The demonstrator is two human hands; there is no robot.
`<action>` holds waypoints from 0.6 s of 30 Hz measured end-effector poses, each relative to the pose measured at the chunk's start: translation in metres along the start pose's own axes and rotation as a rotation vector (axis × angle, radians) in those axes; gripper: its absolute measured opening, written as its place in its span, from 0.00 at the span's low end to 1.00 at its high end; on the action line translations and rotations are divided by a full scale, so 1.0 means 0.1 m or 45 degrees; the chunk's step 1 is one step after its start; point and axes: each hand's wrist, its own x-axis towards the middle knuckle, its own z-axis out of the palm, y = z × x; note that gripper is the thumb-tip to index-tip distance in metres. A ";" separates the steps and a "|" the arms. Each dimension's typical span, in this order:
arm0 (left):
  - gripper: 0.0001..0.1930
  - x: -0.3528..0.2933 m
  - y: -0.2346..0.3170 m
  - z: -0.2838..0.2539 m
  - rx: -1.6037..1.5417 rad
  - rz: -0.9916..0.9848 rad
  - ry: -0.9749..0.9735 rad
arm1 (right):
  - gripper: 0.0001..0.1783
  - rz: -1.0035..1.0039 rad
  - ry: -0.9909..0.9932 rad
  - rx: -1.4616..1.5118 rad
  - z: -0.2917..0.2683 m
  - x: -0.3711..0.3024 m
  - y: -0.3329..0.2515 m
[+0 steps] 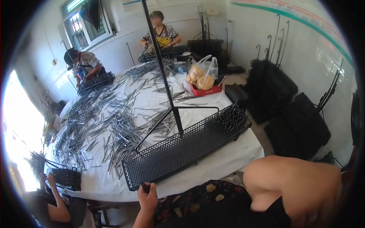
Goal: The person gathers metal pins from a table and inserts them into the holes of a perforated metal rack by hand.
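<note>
White-walled workroom, barred window at the back, bright glare along the left side. Round worktop (228,159) under a white cloth, its middle and left littered with loose grey metal pins (110,125). At the near edge lies a long black perforated tray (178,150) on a slant, its right end toward the right edge and already packed with upright pins (230,117); a black rod stand (163,72) rises just behind it.

Left hand (147,195) closed on the tray's near left corner, thumb over the rim. Right hand not in view; only the bare upper arm (292,186) shows at lower right, so its state cannot be told.

Judgement: keep the tray flat against the cloth while gripping the corner, so the standing pins do not tip.

Elsewhere: three other people sit at the far and left edges with similar black trays. Plastic bag of buns (203,76) in a red box near the far right edge. Stacked black racks (270,89) on the floor along the right wall.
</note>
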 end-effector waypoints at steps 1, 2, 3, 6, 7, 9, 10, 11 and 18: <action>0.08 0.02 -0.02 0.05 0.000 0.004 -0.007 | 0.12 -0.018 0.063 0.049 -0.03 -0.16 -0.05; 0.08 0.02 -0.02 0.07 0.000 0.014 -0.018 | 0.12 -0.189 0.363 0.016 -0.01 -0.20 0.00; 0.08 0.03 -0.02 0.07 -0.004 0.027 -0.020 | 0.12 -0.365 0.653 -0.013 -0.02 -0.19 0.13; 0.07 0.03 -0.06 -0.01 0.037 0.136 0.097 | 0.12 -0.313 0.674 -0.030 0.21 -0.30 -0.07; 0.06 0.02 0.03 0.06 0.125 0.150 0.071 | 0.12 -0.292 0.700 -0.064 0.10 -0.23 0.09; 0.06 -0.01 0.21 0.19 0.098 0.152 0.065 | 0.13 -0.248 0.755 -0.120 -0.02 -0.17 0.24; 0.06 0.01 0.09 0.19 0.078 0.230 0.141 | 0.14 -0.227 0.783 -0.142 -0.05 -0.12 0.33; 0.06 -0.01 0.02 0.09 0.052 0.167 0.077 | 0.14 -0.204 0.810 -0.166 -0.08 -0.08 0.45; 0.07 0.19 -0.85 -0.40 -0.064 0.106 0.095 | 0.21 0.047 0.801 -0.327 -0.21 -0.07 1.49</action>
